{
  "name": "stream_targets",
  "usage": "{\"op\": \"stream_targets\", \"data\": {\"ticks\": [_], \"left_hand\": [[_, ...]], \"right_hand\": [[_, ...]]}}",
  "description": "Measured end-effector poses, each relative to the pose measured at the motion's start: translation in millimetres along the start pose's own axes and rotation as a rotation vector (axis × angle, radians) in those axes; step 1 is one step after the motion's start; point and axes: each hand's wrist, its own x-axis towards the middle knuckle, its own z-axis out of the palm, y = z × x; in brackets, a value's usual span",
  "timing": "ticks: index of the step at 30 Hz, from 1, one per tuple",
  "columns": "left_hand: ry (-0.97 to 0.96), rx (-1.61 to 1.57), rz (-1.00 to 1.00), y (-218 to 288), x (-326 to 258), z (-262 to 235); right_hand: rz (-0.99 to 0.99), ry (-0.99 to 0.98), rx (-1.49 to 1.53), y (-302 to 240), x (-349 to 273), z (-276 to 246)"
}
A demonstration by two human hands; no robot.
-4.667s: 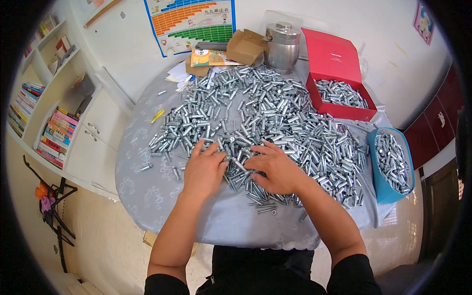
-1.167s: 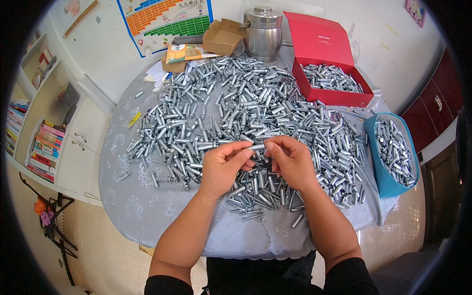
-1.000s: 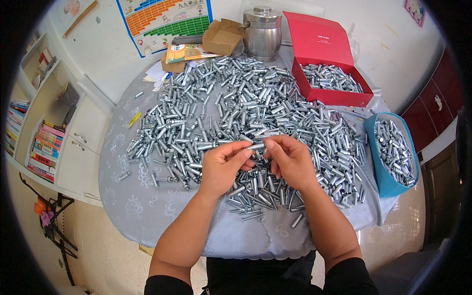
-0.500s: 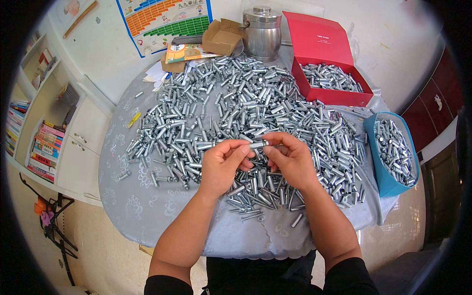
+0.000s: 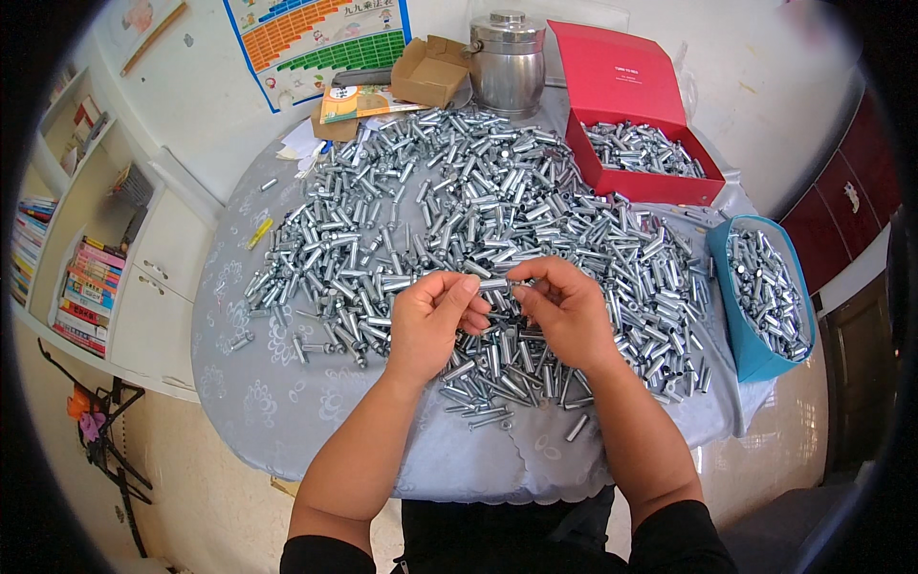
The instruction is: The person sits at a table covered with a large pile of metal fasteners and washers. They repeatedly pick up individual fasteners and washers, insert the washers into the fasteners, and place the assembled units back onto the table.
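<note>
Over the middle of the table, a shiny silver expansion bolt [image 5: 493, 284] lies crosswise between my two hands. My left hand [image 5: 432, 320] pinches its left end between thumb and curled fingers. At the right end, my right hand [image 5: 564, 311] is closed, thumb and forefinger on the bolt's tip; whether a small part sits in that pinch is hidden. Beneath and around both hands spreads a wide heap of loose metal bolts and sleeves [image 5: 497, 206], the nearest pieces just below my fingers.
A red box [image 5: 650, 186] with its lid up holds more metal pieces at the back right. Beside it, a blue bin [image 5: 765, 361] is filled with similar ones. A metal pot [image 5: 509, 72], an open cardboard box [image 5: 430, 72] and a yellow cutter [image 5: 260, 233] lie around the grey-covered table [image 5: 258, 383].
My right fingers have shifted slightly left and turned at the bolt's end. More of the bolt shows between the hands; my left hand keeps its grip almost in place.
</note>
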Motion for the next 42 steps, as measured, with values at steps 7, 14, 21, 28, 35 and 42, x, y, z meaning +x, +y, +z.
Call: {"op": "stream_targets", "data": {"ticks": [7, 14, 21, 28, 35, 42], "left_hand": [[0.021, 0.02, -0.042, -0.9, 0.7, -3.0], [0.008, 0.02, -0.007, -2.1, 0.3, -2.3], [0.024, -0.03, 0.009, -4.8, 1.7, -3.1], [0.024, 0.03, 0.027, -4.0, 0.1, -0.7], [0.049, -0.004, -0.002, 0.4, 0.7, -1.5], [0.049, -0.053, 0.031, -5.1, 2.7, -3.9]], "right_hand": [[-0.241, 0.139, -0.129, 3.6, 1.7, -1.9], [-0.232, 0.027, -0.225, -14.0, -1.9, 3.9], [-0.135, 0.239, -0.227, 1.3, 5.5, -6.2], [-0.144, -0.002, -0.237, -16.3, -2.6, -1.3], [-0.11, 0.087, -0.216, -3.8, 0.8, -3.5], [0.066, 0.384, 0.072, 9.0, 10.1, -8.9]]}}
